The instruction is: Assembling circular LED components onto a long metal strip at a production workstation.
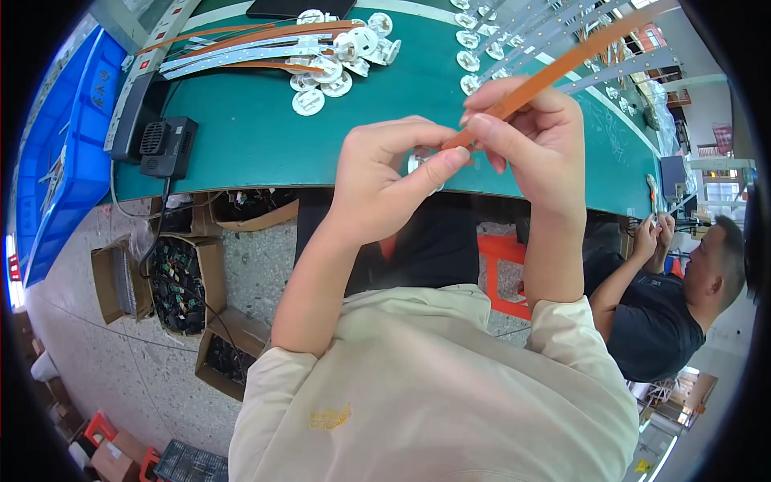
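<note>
An orange-brown strip (554,71) slants up and to the right between my two hands, above the front edge of the green table. The fingers of my left hand (393,169) are closed on its lower end, where a white round part (416,161) partly shows behind the thumb. Higher on the strip, my right hand (534,136) pinches it between thumb and fingers. Beyond my left hand lies a bundle of LED strips (249,58) in white and orange, ending in a pile of white round end pieces (309,101).
A black power adapter (169,147) sits at the table's left, beside a blue bin (68,136). More LED strips (554,32) with white ends lie at the far right. Cardboard boxes of parts (181,281) stand on the floor. A co-worker (666,305) in black works at the right.
</note>
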Demonstrator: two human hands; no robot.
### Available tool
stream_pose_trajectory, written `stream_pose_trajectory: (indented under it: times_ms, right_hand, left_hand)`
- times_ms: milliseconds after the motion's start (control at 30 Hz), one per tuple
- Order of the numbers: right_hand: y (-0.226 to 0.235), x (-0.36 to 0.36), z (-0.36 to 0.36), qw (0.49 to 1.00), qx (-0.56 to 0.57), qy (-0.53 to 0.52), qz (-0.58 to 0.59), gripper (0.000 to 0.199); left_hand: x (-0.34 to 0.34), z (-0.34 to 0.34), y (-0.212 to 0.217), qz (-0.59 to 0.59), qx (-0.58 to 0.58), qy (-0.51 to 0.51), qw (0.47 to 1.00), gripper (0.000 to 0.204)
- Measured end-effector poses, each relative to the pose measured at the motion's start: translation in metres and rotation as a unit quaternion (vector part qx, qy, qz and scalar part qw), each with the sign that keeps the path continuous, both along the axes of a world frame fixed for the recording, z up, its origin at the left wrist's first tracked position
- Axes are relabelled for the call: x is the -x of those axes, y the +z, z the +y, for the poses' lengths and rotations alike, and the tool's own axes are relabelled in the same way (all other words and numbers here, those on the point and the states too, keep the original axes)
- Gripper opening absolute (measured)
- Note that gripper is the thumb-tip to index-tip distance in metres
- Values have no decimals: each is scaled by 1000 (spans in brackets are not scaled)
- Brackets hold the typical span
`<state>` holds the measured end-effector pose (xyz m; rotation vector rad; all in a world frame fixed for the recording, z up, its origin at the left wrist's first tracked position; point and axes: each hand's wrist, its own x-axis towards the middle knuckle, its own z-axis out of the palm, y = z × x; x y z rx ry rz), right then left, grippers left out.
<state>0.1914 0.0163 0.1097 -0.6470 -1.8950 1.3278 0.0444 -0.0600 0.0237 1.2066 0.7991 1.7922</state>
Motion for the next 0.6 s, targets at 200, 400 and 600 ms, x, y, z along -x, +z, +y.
stream_pose_trajectory:
  times_ms: [200,400,600]
  right_hand:
    - [-4,-17,6,994,33,94,50,11]
    - [8,-17,-11,999,-28,-19,-31,9]
    - [4,-17,-19,998,-29,-52,18,11]
  left_hand:
    - [-7,0,9,-80,12,-148,986,18]
    - [-15,9,4,129,-83,115,982,7]
    - [-25,13,1,60,-91,120,987,5]
